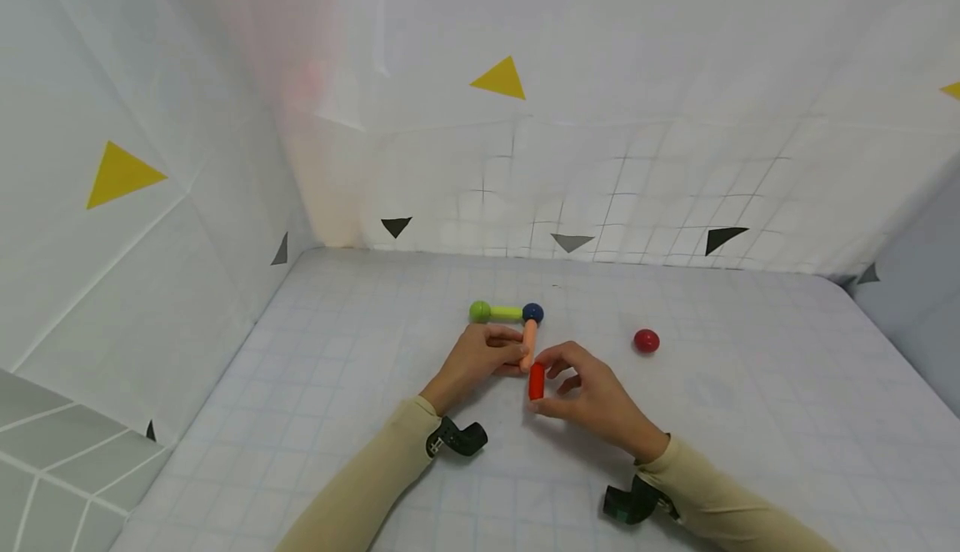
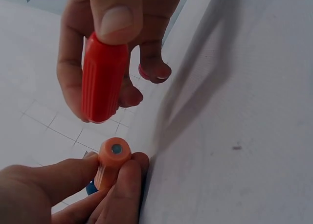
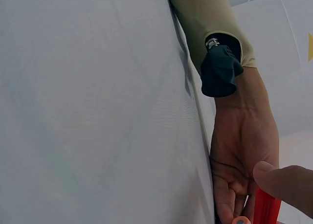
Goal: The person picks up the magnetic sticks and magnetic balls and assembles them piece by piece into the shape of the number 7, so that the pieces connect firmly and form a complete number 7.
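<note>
Between thumb and fingers my left hand (image 1: 474, 358) pinches a peach magnetic rod (image 1: 530, 337) (image 2: 113, 155), whose near end shows a round metal disc in the left wrist view. The far end of that rod meets a dark blue ball (image 1: 533, 312). From the blue ball a lime rod (image 1: 506, 313) runs left to a green ball (image 1: 479, 311). My right hand (image 1: 596, 392) pinches a ridged red rod (image 1: 536, 382) (image 2: 103, 82) by its two ends. In the left wrist view a gap separates the red rod from the peach rod's end.
A red ball (image 1: 647, 341) lies on the white gridded tabletop (image 1: 750, 402), right of the hands. Behind the table rises a white wall sheet (image 1: 637, 118) with yellow, black and grey triangles. Another sheet (image 1: 135, 277) stands along the left side.
</note>
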A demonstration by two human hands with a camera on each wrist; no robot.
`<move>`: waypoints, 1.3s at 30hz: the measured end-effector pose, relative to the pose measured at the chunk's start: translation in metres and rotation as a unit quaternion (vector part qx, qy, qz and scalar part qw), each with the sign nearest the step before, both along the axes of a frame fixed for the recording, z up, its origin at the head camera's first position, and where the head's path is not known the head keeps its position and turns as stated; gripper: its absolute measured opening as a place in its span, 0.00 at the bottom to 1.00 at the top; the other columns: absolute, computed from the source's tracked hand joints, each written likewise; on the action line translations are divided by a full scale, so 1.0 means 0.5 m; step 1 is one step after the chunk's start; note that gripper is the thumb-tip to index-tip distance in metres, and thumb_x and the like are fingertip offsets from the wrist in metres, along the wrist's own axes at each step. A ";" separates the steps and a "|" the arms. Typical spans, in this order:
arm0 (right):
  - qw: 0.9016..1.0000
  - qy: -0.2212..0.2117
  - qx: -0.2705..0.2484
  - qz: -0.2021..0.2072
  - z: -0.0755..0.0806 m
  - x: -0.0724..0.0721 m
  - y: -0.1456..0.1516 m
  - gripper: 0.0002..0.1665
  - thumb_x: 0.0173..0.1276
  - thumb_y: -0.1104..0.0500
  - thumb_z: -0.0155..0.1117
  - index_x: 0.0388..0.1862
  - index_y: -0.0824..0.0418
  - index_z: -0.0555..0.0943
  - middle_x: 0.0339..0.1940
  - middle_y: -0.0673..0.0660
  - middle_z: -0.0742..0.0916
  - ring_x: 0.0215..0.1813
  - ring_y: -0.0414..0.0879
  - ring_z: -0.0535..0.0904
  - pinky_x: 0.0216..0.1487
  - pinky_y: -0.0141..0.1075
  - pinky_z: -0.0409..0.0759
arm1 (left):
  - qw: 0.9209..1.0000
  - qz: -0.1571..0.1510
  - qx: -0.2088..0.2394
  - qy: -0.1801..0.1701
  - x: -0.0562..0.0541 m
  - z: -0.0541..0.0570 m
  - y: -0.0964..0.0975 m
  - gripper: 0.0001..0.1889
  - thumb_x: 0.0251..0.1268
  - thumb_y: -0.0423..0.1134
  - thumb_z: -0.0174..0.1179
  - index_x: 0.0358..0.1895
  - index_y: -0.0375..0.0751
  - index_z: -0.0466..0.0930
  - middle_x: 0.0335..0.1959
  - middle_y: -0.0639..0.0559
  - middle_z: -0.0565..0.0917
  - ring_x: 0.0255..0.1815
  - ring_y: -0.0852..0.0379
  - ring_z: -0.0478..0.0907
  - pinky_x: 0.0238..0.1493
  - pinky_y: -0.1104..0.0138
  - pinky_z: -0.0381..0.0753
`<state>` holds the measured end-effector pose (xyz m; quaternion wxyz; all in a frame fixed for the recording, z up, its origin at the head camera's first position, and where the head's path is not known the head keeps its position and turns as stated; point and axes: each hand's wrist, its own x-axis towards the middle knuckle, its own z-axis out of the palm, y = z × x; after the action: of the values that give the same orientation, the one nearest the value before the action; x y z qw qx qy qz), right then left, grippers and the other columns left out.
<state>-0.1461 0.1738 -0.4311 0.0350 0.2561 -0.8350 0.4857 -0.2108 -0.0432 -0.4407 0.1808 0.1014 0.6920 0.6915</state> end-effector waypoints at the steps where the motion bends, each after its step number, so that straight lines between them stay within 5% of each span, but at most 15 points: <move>1: 1.000 -0.003 0.003 0.001 -0.001 0.001 -0.002 0.30 0.57 0.58 0.85 0.57 0.59 0.81 0.49 0.50 0.84 0.48 0.56 0.80 0.44 0.44 0.86 | 1.000 0.000 -0.004 0.002 0.000 0.000 -0.001 0.17 0.71 0.34 0.69 0.58 0.28 0.84 0.45 0.42 0.88 0.39 0.47 0.90 0.46 0.61 0.87; 39: 0.999 0.014 0.030 0.007 -0.027 0.002 -0.016 0.34 0.59 0.64 0.83 0.63 0.59 0.79 0.50 0.49 0.83 0.46 0.52 0.81 0.41 0.40 0.84 | 1.000 -0.013 -0.001 0.019 -0.003 -0.004 -0.002 0.17 0.73 0.32 0.66 0.59 0.26 0.82 0.46 0.41 0.88 0.40 0.47 0.89 0.46 0.61 0.87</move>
<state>-0.1451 0.1657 -0.4446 0.0357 0.2697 -0.8470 0.4568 -0.2123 -0.0442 -0.4425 0.1766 0.1235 0.6948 0.6861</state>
